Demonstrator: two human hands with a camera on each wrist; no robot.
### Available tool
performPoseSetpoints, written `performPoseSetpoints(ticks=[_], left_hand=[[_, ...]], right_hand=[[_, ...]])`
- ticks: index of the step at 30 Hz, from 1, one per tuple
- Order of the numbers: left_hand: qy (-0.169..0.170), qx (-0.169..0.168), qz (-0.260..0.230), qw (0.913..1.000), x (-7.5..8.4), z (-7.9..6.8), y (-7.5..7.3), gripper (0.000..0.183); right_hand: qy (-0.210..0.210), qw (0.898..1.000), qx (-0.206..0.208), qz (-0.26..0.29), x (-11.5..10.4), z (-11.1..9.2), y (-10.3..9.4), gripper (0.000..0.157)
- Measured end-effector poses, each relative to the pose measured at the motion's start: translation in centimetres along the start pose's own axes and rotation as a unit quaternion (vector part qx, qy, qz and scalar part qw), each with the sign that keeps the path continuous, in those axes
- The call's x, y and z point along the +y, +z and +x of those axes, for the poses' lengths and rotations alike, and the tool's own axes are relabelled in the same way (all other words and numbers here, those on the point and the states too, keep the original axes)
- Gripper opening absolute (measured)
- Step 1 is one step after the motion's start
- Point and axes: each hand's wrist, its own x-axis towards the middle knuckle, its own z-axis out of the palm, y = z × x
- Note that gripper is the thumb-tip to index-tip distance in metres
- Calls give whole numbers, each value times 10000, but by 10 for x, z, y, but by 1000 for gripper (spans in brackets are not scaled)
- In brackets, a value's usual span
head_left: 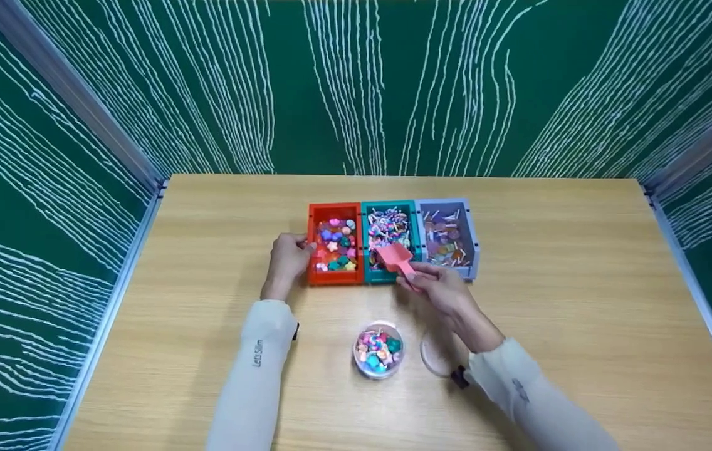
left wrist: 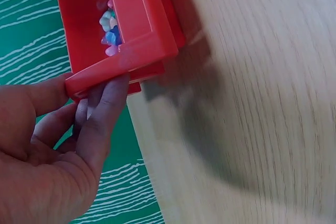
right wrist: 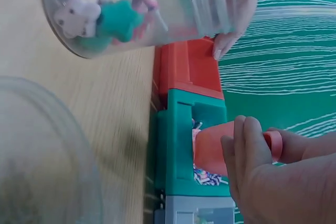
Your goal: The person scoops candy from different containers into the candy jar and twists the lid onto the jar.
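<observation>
My left hand pinches the left rim of a red bin, thumb over the edge and fingers beneath, as the left wrist view shows. Small star and flower charms lie in that bin. In my right hand is a coral-pink toy scoop, gripped by its handle. The scoop's blade tilts over the teal bin, which holds many small striped lollipop charms. In the right wrist view my fingers partly cover the scoop, and its lip is down at the charms.
A lavender-grey bin of clear lollipop charms joins the teal one on the right. Nearer me stands a clear jar with mixed charms inside. A clear round lid lies beside it, under my right forearm. Green walls surround the wooden table.
</observation>
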Motion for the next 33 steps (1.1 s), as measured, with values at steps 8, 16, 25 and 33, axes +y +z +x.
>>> performPoseSetpoints(ticks=[8,16,25,33], left_hand=[[376,151,217,9989,-3,1,0,30],[376,43,164,9992,-2,3,-1,33],[350,28,228,9991,-4,3,-2,34],[532,6,242,9983,-8,4,-2,32]], right_hand=[[-247,9986,289,381,-7,17,20,47],[-1107,9911,669,-307,3,29,31,41],[-1054,9924,610,-172,8,28,29,46],[-761,9950,534,367,5,29,32,48]])
